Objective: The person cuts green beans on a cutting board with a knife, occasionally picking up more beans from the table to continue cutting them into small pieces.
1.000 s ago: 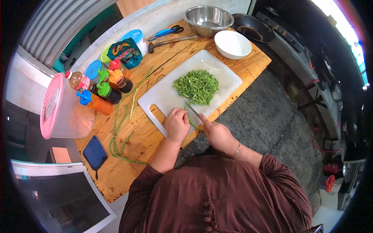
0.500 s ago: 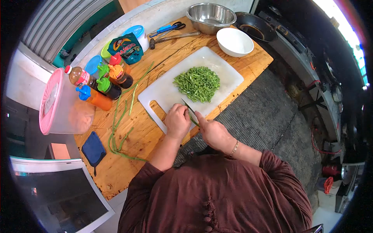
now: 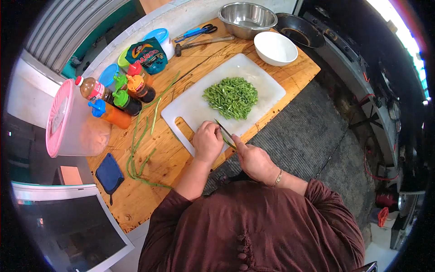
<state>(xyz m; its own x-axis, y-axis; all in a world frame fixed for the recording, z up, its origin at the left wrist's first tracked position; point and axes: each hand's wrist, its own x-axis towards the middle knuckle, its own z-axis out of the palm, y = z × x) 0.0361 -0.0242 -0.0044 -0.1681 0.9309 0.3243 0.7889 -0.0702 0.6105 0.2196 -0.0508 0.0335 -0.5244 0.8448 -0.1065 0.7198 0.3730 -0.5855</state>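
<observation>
Wooden table [image 3: 136,206], cutting board [image 3: 183,106] on it. Left: few long beans [image 3: 130,167] lying loose, uncut. Left hand [image 3: 208,141], fingers curled closed, pinning bean strand [image 3: 230,144] on board's near edge. Beyond, large chopped pile [image 3: 231,97]; most seems cut. Right hand [image 3: 256,161] closed round knife [image 3: 224,130].

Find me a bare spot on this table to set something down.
Bare wood lies between the loose stalks and cutting board, and between board and hammer. Crowded: around the bottles, and by the steel bowl and white bowl.
</observation>
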